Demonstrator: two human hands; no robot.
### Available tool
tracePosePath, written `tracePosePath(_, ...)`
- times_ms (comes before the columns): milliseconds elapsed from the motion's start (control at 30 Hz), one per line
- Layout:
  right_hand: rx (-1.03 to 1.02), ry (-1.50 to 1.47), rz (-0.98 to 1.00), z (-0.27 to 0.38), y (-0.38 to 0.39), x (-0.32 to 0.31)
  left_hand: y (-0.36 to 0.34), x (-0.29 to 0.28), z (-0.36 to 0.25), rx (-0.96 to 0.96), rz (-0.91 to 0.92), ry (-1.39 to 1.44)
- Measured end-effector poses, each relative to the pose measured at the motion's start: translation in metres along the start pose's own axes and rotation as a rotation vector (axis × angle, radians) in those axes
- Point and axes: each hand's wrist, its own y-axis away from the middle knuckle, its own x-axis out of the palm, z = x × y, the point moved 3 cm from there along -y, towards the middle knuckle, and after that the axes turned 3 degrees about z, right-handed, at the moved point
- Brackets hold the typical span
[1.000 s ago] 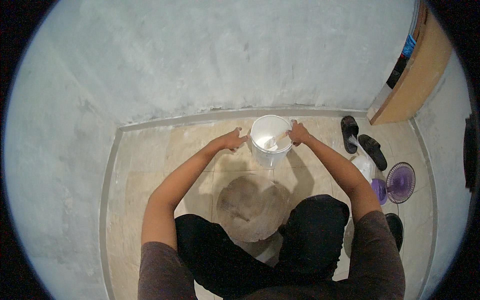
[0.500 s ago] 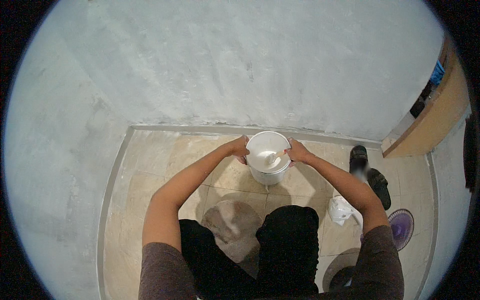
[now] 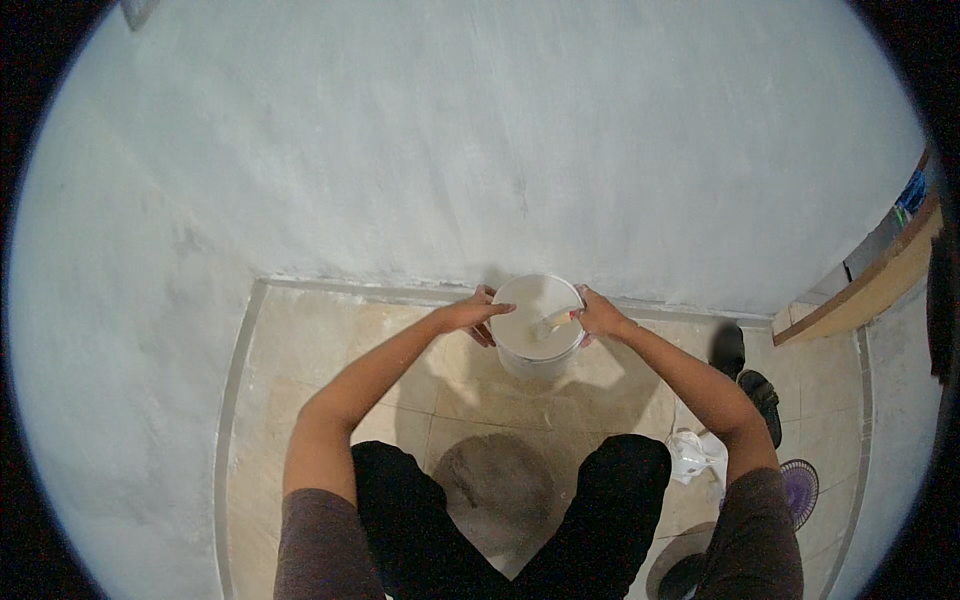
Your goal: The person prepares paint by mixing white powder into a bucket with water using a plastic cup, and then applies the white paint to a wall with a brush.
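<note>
Well, bucket (image 3: 538, 367) mouth-up, axis roughly vertical

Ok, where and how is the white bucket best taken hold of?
Probably at opposite sides of its rim, coming from left and right: the bucket is round and open-topped, while the wall behind crowds its far side. Keep clear of the tool inside, whose handle leans right.

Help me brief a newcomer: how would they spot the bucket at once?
Start from the big grey wall and drop to the tiled floor at its foot. There, between the person's left hand and right hand, is a round white bucket. Unlike the white bundle and purple round item off to the right, it has both hands on its rim and a tool slanting inside.
</note>
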Motion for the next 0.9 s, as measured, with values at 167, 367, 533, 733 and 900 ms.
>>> tracePosePath(167, -0.039, 0.076, -0.04, 0.02, -0.006, -0.006, -0.017, -0.004, 0.048, -0.274, 0.399, 0.048)
tracePosePath(367, -0.008, 0.206, -0.066, 0.02, -0.018, -0.023, -0.043, -0.014, 0.075, -0.239, 0.518, -0.121)
tracePosePath(533, -0.087, 0.194, -0.083, 0.03, -0.009, -0.02, -0.029, 0.032, 0.081, -0.222, 0.709, -0.156)
tracePosePath(733, -0.067, 0.08, 0.004, 0.016, -0.018, -0.002, -0.017, 0.005, 0.08, -0.146, 0.505, -0.12)
tracePosePath(900, 0.005, 0.054, 0.018, -0.015, -0.02, 0.031, -0.032, -0.002, 0.094, -0.086, 0.194, 0.119)
